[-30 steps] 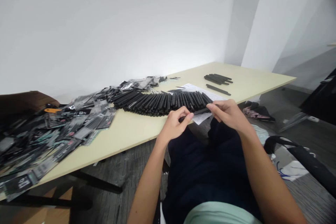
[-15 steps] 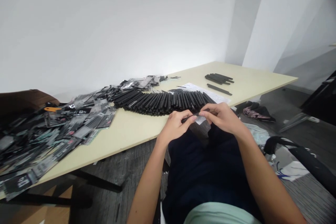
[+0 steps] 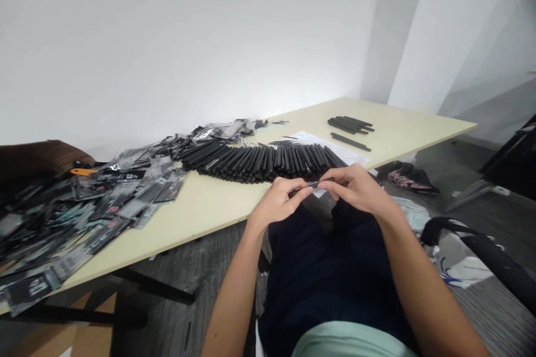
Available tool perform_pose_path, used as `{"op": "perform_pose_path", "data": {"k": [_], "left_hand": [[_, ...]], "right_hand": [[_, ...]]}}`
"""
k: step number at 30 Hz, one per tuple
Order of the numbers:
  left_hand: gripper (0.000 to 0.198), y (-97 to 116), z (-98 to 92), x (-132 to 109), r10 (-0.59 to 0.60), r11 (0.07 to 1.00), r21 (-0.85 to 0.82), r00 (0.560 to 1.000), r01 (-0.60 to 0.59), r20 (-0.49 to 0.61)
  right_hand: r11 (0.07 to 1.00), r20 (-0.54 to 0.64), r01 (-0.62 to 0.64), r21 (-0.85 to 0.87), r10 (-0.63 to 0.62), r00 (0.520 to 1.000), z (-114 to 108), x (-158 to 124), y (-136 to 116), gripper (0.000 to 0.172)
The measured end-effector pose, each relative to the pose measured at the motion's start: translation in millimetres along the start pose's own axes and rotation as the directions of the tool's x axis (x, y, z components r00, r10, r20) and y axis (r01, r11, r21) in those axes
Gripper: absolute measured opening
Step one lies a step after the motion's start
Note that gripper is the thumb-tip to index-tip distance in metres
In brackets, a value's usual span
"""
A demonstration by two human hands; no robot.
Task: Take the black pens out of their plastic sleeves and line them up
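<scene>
Pale mint shirt (image 3: 352, 343) over dark navy trousers (image 3: 326, 284)

Office-like workroom, plain and indoors. Bare white walls (image 3: 167, 39), square pillar (image 3: 377, 50) at right corner. Grey carpet (image 3: 209, 256) underfoot. Long cream table (image 3: 218, 217) on dark metal legs, office style. Black chair (image 3: 481, 245) at right. Bulk stock on tabletop points to work, not home: heaped black packets (image 3: 84, 206), long row of black sticks (image 3: 259, 162), printed sheet (image 3: 335, 148).
</scene>
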State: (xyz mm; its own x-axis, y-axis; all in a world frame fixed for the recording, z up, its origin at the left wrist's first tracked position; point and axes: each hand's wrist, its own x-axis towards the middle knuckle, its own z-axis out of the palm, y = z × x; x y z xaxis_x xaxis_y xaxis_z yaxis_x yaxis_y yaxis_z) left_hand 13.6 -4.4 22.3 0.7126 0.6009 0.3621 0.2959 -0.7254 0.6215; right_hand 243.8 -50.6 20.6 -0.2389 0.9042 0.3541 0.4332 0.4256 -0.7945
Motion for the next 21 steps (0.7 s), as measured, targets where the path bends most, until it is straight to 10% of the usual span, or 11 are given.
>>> {"op": "perform_pose_path", "data": {"k": [21], "left_hand": [[0.029, 2.5, 2.7, 1.1, -0.101, 0.987, -0.125, 0.995, 0.1, -0.005]], "right_hand": [[1.0, 0.031, -0.027, -0.005, 0.027, 0.999, 1.6, -3.4, -9.1, 0.042]]}}
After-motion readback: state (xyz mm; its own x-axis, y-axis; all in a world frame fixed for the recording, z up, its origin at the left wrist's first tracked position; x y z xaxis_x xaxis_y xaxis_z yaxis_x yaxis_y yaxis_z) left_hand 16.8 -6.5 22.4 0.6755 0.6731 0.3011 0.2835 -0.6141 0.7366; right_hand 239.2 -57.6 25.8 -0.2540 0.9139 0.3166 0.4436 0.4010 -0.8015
